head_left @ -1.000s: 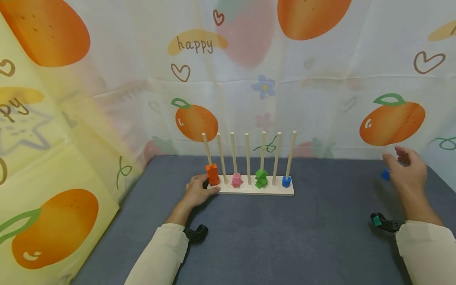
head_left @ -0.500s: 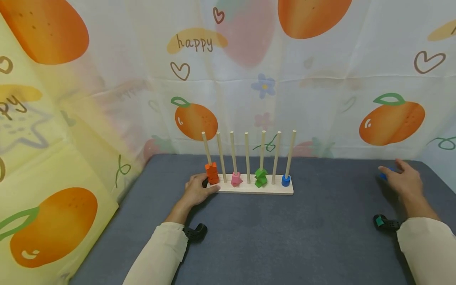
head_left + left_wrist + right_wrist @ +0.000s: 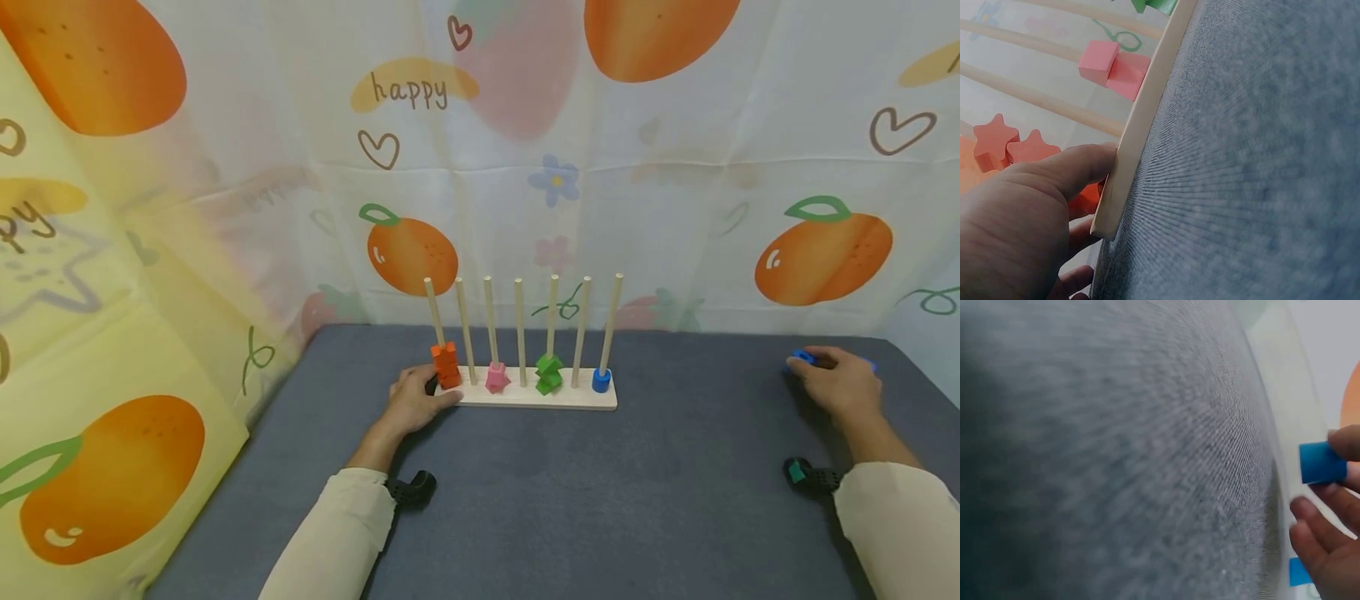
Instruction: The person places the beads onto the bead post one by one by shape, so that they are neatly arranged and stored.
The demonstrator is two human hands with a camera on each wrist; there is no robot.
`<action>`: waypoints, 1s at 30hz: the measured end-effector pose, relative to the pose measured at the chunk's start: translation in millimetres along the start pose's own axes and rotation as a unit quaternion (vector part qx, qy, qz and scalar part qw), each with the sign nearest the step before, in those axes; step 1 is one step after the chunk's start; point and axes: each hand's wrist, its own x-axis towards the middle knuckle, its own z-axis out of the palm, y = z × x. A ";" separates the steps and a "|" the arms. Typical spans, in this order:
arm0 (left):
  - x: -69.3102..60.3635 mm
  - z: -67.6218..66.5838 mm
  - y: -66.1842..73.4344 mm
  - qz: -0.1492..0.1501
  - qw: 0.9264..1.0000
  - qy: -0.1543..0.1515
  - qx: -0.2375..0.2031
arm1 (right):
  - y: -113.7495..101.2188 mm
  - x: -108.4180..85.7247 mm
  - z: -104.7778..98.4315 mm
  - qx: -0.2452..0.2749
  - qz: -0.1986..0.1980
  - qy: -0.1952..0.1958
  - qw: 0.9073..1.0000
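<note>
My left hand (image 3: 414, 402) grips the left end of a wooden peg board (image 3: 540, 400), its thumb on the front edge. A row of several upright pegs rises from the board. Orange star-shaped blocks (image 3: 995, 142) are stacked on the leftmost peg. Pink blocks (image 3: 497, 377), green blocks (image 3: 549, 375) and a blue block (image 3: 602, 381) sit low on other pegs. Far to the right, my right hand (image 3: 843, 387) pinches a loose blue cylinder-like block (image 3: 1322, 462) between thumb and finger. Another blue block (image 3: 1299, 572) lies behind that hand, mostly hidden.
A dark grey cloth (image 3: 600, 500) covers the table. Behind it hangs a white fruit-print curtain (image 3: 667, 208), with a yellowish side panel (image 3: 225, 500) on the left. Each wrist wears a black camera mount (image 3: 412, 492).
My right hand has come down onto the table, taken hold of a blue block and shifted it slightly left. A second blue block now shows behind it. My left hand stays put.
</note>
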 end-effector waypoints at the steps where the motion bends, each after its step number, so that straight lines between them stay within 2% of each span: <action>1: -0.1 0.0 0.3 0.002 1.000 0.002 0.001 | -3.4 -1.9 -0.3 0.004 -0.003 0.006 1.000; 9: 0.1 -0.4 1.8 -0.002 1.000 -0.001 0.000 | -38.2 -15.6 -8.4 0.034 -0.049 0.032 0.998; 18: -1.2 0.3 2.0 0.000 1.000 -0.002 0.000 | -73.8 -33.3 -16.8 0.080 -0.092 0.053 0.991; 26: 0.0 1.5 1.3 -0.009 1.000 -0.008 -0.001 | -106.5 -52.3 -24.8 0.131 -0.152 0.073 0.977; 30: 0.3 1.2 1.7 -0.008 1.000 -0.009 0.001 | -124.7 -61.0 -25.6 0.162 -0.184 0.076 0.967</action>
